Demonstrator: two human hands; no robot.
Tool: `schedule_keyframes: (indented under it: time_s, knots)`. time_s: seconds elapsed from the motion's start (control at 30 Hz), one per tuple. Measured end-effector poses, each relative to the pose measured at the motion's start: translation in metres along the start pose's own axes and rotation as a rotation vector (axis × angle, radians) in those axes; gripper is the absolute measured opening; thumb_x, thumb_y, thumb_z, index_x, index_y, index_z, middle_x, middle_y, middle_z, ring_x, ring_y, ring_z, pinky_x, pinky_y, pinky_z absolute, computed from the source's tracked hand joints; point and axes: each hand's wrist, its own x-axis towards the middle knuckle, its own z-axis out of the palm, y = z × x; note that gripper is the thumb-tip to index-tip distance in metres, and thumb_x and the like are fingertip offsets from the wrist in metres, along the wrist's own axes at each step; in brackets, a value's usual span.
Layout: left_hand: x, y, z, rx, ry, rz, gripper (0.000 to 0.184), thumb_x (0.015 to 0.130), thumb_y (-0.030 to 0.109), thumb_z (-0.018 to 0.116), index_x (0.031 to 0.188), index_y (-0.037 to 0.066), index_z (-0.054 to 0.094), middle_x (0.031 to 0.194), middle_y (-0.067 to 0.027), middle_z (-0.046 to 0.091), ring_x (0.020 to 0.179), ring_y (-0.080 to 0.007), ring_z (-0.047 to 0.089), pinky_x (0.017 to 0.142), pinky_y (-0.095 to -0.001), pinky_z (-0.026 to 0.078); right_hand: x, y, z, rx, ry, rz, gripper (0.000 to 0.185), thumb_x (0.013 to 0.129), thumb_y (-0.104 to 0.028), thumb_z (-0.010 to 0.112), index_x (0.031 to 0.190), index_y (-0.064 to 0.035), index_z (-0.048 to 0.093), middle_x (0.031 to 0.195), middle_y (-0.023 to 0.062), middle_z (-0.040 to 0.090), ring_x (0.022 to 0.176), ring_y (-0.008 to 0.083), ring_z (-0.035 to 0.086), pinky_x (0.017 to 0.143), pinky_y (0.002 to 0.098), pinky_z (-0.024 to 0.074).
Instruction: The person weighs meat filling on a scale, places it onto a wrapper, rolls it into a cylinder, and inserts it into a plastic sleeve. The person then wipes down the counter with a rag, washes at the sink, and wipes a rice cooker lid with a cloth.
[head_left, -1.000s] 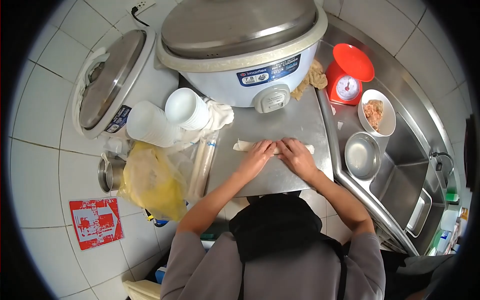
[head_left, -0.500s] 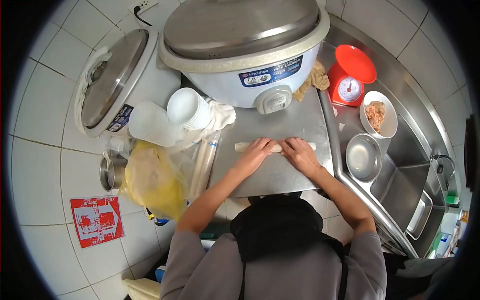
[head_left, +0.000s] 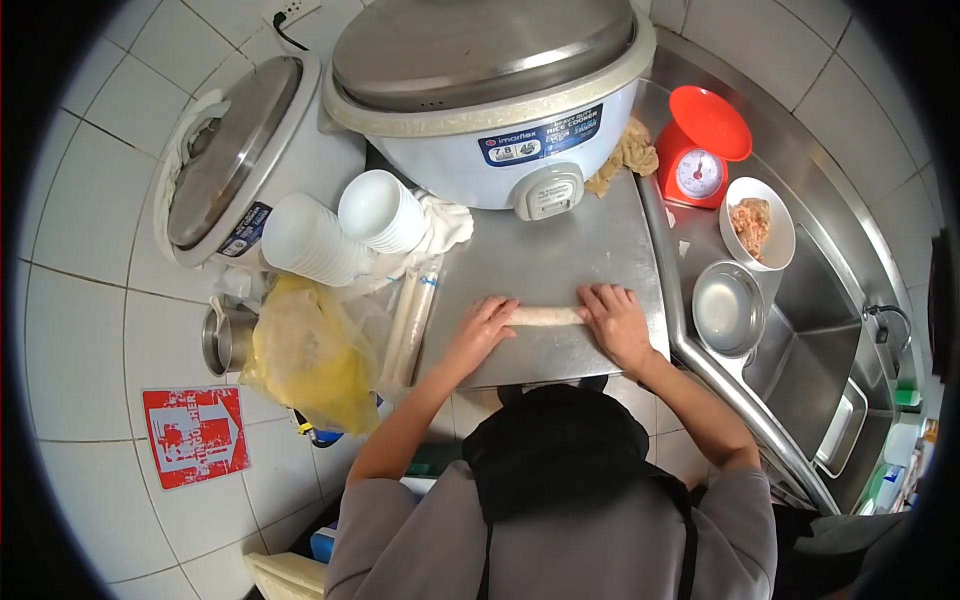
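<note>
A long pale roll (head_left: 547, 316), like a wrapped food roll, lies crosswise on the steel tabletop (head_left: 560, 258). My left hand (head_left: 488, 325) grips its left end, the fingers curled over it. Over the right end, my right hand (head_left: 613, 315) is closed in the same way. Both hands hide the tips of the roll, and its middle shows between them. To the left, more long pale rolls (head_left: 408, 330) lie side by side in clear plastic.
A large rice cooker (head_left: 490, 150) stands behind, with another lidded cooker (head_left: 225, 160) at left. Stacked white bowls (head_left: 380, 212) and a yellow plastic bag (head_left: 305, 340) are nearby. At right are a red scale (head_left: 705, 150), a bowl of minced filling (head_left: 750, 228), a liquid-filled bowl (head_left: 727, 310) and a sink (head_left: 810, 340).
My hands have moved apart from the roll's middle out to its two ends. The roll has shifted slightly toward me, and more of its middle shows.
</note>
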Motion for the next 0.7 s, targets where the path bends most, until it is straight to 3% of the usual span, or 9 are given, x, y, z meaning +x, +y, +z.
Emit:
schedule_keyframes:
  time_s: [0.07, 0.1, 0.17, 0.2, 0.3, 0.5, 0.7]
  knots:
    - [-0.002, -0.005, -0.003, 0.172, 0.032, 0.025, 0.046, 0.079, 0.015, 0.067, 0.123, 0.005, 0.056, 0.112, -0.0106, 0.055, 0.102, -0.0286, 0.054, 0.087, -0.0385, 0.043, 0.006, -0.004, 0.002, -0.013, 0.062, 0.063, 0.040, 0.084, -0.023, 0.060, 0.119, -0.0033, 0.055, 0.116, 0.0103, 0.056, 0.109, 0.0280, 0.052, 0.092, 0.0400, 0.0401]
    - [-0.002, -0.006, -0.003, 0.174, 0.036, 0.024, 0.046, 0.079, 0.015, 0.067, 0.123, 0.005, 0.056, 0.112, -0.0106, 0.055, 0.102, -0.0286, 0.054, 0.087, -0.0385, 0.043, 0.006, -0.010, 0.010, -0.014, 0.063, 0.059, 0.040, 0.084, -0.023, 0.060, 0.119, -0.0033, 0.055, 0.116, 0.0103, 0.056, 0.109, 0.0280, 0.052, 0.092, 0.0400, 0.0401]
    - [-0.001, -0.006, -0.002, 0.165, 0.044, -0.009, 0.043, 0.081, 0.018, 0.065, 0.120, 0.002, 0.057, 0.112, -0.0108, 0.056, 0.104, -0.0279, 0.053, 0.087, -0.0381, 0.043, 0.006, -0.030, 0.032, -0.014, 0.018, -0.048, 0.051, 0.088, -0.030, 0.056, 0.129, -0.0009, 0.048, 0.136, 0.0135, 0.046, 0.125, 0.0279, 0.043, 0.106, 0.0428, 0.0308]
    - [-0.002, -0.006, 0.000, 0.162, 0.045, -0.010, 0.043, 0.081, 0.018, 0.065, 0.120, 0.002, 0.057, 0.112, -0.0108, 0.056, 0.104, -0.0279, 0.053, 0.087, -0.0381, 0.043, 0.010, -0.043, 0.037, -0.015, 0.016, -0.048, 0.051, 0.088, -0.030, 0.056, 0.129, -0.0009, 0.048, 0.136, 0.0135, 0.046, 0.125, 0.0279, 0.043, 0.106, 0.0428, 0.0308]
    - [-0.004, -0.009, 0.006, 0.194, 0.104, 0.016, 0.042, 0.082, 0.020, 0.064, 0.119, 0.001, 0.057, 0.111, -0.0103, 0.056, 0.103, -0.0270, 0.054, 0.087, -0.0379, 0.042, 0.014, -0.068, 0.040, -0.026, -0.153, -0.194, 0.065, 0.091, -0.038, 0.049, 0.142, -0.0016, 0.032, 0.152, 0.0113, 0.025, 0.139, 0.0255, 0.025, 0.112, 0.0466, 0.0201]
    - [-0.005, -0.007, 0.006, 0.176, 0.094, -0.044, 0.043, 0.084, 0.019, 0.063, 0.123, 0.002, 0.055, 0.111, -0.0099, 0.056, 0.104, -0.0259, 0.053, 0.088, -0.0380, 0.040, -0.045, -0.026, -0.005, -0.161, -0.273, 0.067, 0.065, 0.093, -0.039, 0.046, 0.142, -0.0009, 0.029, 0.152, 0.0117, 0.025, 0.140, 0.0261, 0.023, 0.113, 0.0469, 0.0171]
    - [-0.006, -0.006, 0.008, 0.177, 0.128, -0.016, 0.044, 0.084, 0.019, 0.063, 0.124, 0.003, 0.055, 0.111, -0.0102, 0.057, 0.105, -0.0253, 0.053, 0.090, -0.0383, 0.039, -0.017, -0.053, 0.021, -0.112, -0.205, 0.073, 0.068, 0.092, -0.043, 0.046, 0.142, -0.0008, 0.029, 0.151, 0.0126, 0.025, 0.140, 0.0257, 0.022, 0.114, 0.0468, 0.0160]
